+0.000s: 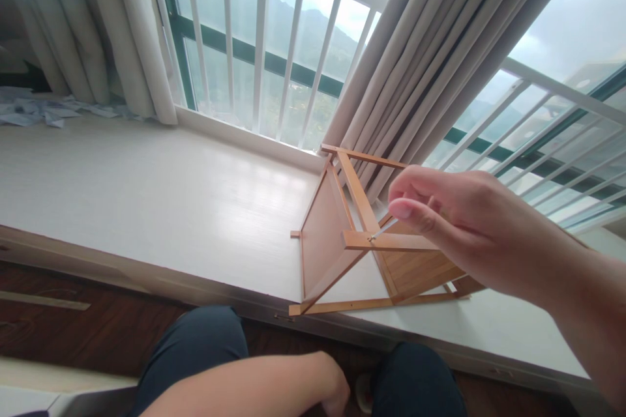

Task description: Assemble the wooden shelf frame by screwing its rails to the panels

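My right hand (454, 215) is closed in a pinch round a thin metal rod, which looks like a hex key (387, 227). Its tip meets a small metal fastener (372, 238) in the upper rail of a wooden shelf frame (356, 199). The frame has light-brown rails and flat panels, and it lies on its side on the white sill. Part of it is hidden behind my right hand. Down between my knees hangs my left hand (335, 384), away from the frame. Its fingers are turned down out of sight, so whether it holds anything does not show.
The wide white window sill (161, 189) runs across under the frame. Grey curtains (415, 45) hang just behind it, beside white railings (293, 45) and the window. Crumpled papers (44, 107) lie at the far left. My knees (195, 345) are close to the sill's front edge.
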`<state>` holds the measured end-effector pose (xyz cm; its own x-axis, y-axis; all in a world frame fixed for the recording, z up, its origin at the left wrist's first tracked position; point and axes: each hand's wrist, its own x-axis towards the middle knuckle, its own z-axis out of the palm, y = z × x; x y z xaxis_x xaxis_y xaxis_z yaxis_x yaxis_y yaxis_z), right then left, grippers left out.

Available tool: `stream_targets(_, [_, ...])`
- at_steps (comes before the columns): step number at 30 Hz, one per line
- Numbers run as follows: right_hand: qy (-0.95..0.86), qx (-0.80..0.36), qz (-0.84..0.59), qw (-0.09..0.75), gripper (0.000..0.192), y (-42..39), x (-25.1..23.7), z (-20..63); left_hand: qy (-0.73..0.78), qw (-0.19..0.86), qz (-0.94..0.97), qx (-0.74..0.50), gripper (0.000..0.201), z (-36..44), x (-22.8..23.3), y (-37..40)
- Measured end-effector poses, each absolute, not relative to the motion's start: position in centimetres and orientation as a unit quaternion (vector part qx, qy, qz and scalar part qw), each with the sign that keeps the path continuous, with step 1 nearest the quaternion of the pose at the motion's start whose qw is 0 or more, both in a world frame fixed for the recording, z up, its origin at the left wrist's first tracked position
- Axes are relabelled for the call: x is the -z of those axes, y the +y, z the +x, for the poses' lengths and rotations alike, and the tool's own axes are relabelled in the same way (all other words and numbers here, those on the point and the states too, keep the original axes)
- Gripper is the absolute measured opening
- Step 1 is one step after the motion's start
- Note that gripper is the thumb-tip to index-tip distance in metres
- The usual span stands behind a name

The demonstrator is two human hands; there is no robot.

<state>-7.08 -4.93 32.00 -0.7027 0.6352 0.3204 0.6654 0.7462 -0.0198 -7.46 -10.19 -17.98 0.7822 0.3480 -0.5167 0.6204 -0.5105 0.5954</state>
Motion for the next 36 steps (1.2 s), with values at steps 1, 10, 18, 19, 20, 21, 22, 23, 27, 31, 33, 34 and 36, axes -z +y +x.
stream_targets(1, [-0.924,0.04,-0.342,0.163,0.041,-4.7,-32.0,-6.7,0.28,0.405,0.847,0.202,0.027,-7.5,18.0,-10.2])
stream_targets(10, [-0.976,0.057,-0.113,0.175,0.04,-2.9,-31.4,-4.1,0.232,0.372,0.835,0.332,0.044,-7.6,16.5,-10.0])
stream_targets(18, [-0.979,0.096,-0.04,0.178,0.022,-2.5,-32.0,-4.7,0.244,0.388,0.84,0.29,0.024,-7.7,16.4,-10.1])
stream_targets(19, [-0.979,0.094,-0.038,0.175,0.022,-2.4,-32.1,-4.7,0.252,0.394,0.839,0.278,0.023,-7.7,16.4,-10.1])
stream_targets(20, [-0.981,0.091,-0.035,0.17,0.022,-2.4,-32.2,-4.7,0.257,0.4,0.836,0.273,0.023,-7.7,16.5,-10.1])
stream_targets(21, [-0.982,0.087,-0.033,0.162,0.022,-2.3,-32.3,-4.8,0.261,0.405,0.833,0.271,0.023,-7.7,16.5,-10.1])
stream_targets(22, [-0.984,0.083,-0.032,0.155,0.022,-2.3,-32.3,-4.8,0.265,0.408,0.83,0.272,0.023,-7.7,16.5,-10.1])
stream_targets(23, [-0.985,0.079,-0.032,0.149,0.022,-2.3,-32.4,-4.8,0.269,0.412,0.828,0.271,0.024,-7.7,16.5,-10.1])
stream_targets(27, [-0.986,0.063,-0.033,0.153,0.021,-2.5,-32.6,-4.7,0.258,0.398,0.833,0.285,0.039,-7.6,15.9,-10.1])
stream_targets(31, [-0.986,0.04,-0.026,0.16,0.027,-2.7,-33.2,-4.7,0.213,0.358,0.84,0.347,0.06,-7.7,15.4,-10.1])
stream_targets(33, [-0.986,0.041,-0.023,0.158,0.028,-2.8,-33.4,-4.8,0.213,0.351,0.838,0.359,0.059,-7.7,15.5,-10.1])
stream_targets(34, [-0.987,0.041,-0.022,0.157,0.028,-2.7,-33.4,-4.8,0.217,0.353,0.837,0.358,0.057,-7.6,15.7,-10.1])
stream_targets(36, [-0.987,0.025,-0.019,0.156,0.026,-2.6,-33.2,-4.8,0.236,0.367,0.835,0.335,0.048,-7.6,16.4,-10.1])
